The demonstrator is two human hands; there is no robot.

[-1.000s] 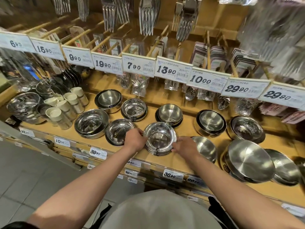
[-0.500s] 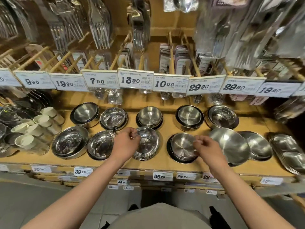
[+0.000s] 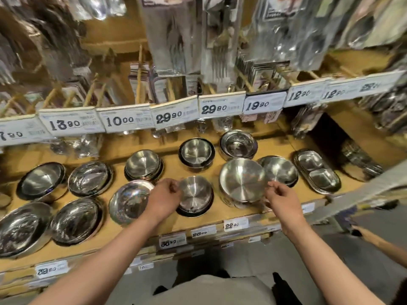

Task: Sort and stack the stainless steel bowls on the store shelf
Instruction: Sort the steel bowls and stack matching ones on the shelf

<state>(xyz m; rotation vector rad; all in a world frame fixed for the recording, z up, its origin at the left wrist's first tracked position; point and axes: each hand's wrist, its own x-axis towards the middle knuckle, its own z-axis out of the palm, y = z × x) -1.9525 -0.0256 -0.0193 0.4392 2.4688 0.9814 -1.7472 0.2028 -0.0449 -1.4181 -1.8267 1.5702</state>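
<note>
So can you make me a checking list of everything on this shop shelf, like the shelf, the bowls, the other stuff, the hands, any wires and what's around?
Surface: wooden shelf, with price tags along its front edge.
Job's things: small bowl stack between the hands; big tilted bowl beside it; more steel bowls in two rows, such as the back bowl.
Clutter: divided tray at the right end; bagged cutlery hanging above, blurred.
Grippers: left hand at the small stack's left rim, fingers curled; right hand by the big bowl's rim, fingers curled; grip on either unclear.
Cables: nothing seen.
Surroundings: grey floor; another person's arm at the right edge.
</note>
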